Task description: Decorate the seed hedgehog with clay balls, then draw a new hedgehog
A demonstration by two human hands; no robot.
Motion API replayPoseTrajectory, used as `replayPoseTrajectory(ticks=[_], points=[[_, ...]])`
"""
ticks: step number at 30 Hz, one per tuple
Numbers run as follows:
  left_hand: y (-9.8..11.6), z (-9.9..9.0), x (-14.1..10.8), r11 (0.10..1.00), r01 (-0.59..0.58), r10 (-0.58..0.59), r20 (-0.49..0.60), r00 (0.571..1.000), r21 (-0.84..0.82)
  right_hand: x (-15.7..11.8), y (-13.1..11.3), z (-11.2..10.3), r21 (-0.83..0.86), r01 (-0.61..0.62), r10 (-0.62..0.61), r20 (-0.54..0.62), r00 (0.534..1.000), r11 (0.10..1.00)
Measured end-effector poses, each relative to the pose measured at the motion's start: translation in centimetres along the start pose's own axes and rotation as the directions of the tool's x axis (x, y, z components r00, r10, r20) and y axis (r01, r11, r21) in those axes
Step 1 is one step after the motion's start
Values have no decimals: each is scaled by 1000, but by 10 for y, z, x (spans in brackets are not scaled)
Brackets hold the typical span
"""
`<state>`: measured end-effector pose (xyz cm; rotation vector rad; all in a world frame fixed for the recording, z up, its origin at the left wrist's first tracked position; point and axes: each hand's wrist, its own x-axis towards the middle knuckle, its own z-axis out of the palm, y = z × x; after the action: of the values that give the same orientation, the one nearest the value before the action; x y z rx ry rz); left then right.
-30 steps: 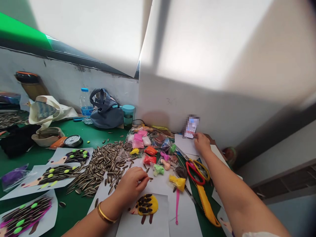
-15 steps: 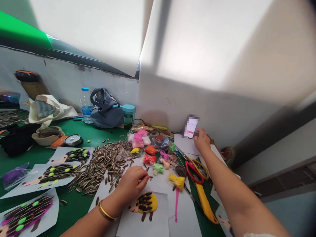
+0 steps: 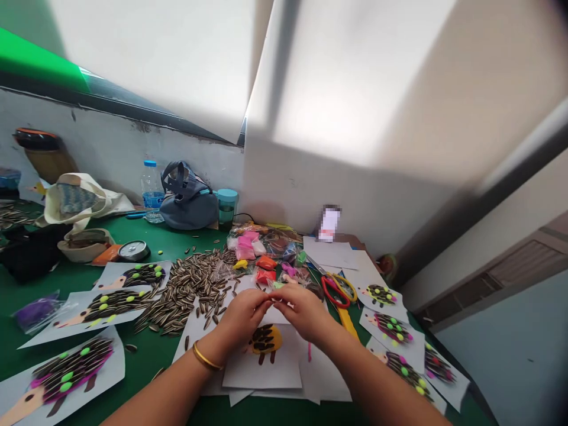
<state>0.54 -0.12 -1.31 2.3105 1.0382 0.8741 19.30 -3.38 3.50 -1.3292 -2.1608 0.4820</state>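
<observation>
Near table centre, hands: left hand point(image 3: 242, 319) and right hand point(image 3: 302, 310) together, touching; any held item cannot be told.
Below hands: white paper card point(image 3: 266, 373) bearing yellow clay shape point(image 3: 276, 338).
Far left: striped sunflower seeds point(image 3: 190, 284) in loose pile.

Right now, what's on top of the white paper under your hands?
A yellow clay hedgehog with dark sunflower seeds on it sits on the white paper. Your left hand and right hand cover its top, so that part can't be seen.

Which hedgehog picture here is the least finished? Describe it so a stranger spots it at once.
On the green tabletop, find the heap of striped sunflower seeds. To its right, just below the left hand and right hand, lies a paper hedgehog. Unlike its neighbours, it has a bare yellow body, only a few dark seeds and no coloured dots in view.
</observation>
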Motion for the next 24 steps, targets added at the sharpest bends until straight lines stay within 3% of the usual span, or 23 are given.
replayPoseTrajectory(ticks=[4,7,11,16,24], points=[[9,-1,-2,1000,-1,2,32,999,-24,-9,-5,20,128,-80,99,-152,983,988],[12,-3,-2,1000,4,-4,32,999,-3,-14,6,28,210,-110,154,-204,967,972],[8,-6,0,997,64,-64,8,998,50,-18,30,33,197,-103,157,-284,946,975],[-2,-6,3,986,91,-104,93,990,141,-21,46,31,151,-98,135,-260,956,984],[-4,-2,1,974,60,-99,170,980,220,-31,29,28,271,-224,261,-108,959,936]])
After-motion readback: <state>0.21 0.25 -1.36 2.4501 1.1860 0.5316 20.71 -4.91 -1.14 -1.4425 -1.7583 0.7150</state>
